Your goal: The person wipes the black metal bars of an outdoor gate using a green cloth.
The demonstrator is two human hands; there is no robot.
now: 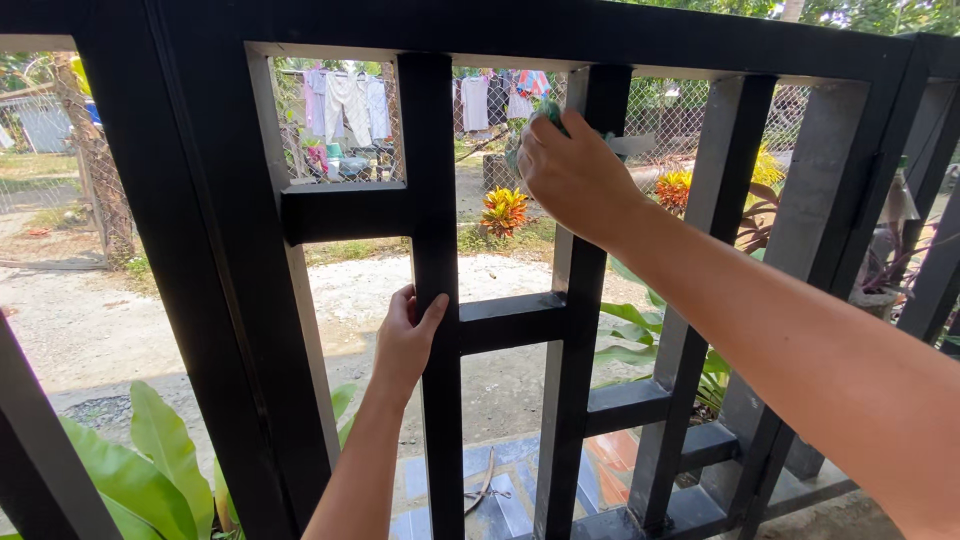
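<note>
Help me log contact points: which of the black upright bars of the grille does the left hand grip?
The left hand grips the second black upright bar from the left, carrying short crossbars; the right hand is at the next one rightward.

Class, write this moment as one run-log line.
left hand: grips black upright bar | right hand: presses green cloth on next bar

Laundry line, orange-leaved plant, chain-link fence, gravel yard.
</note>
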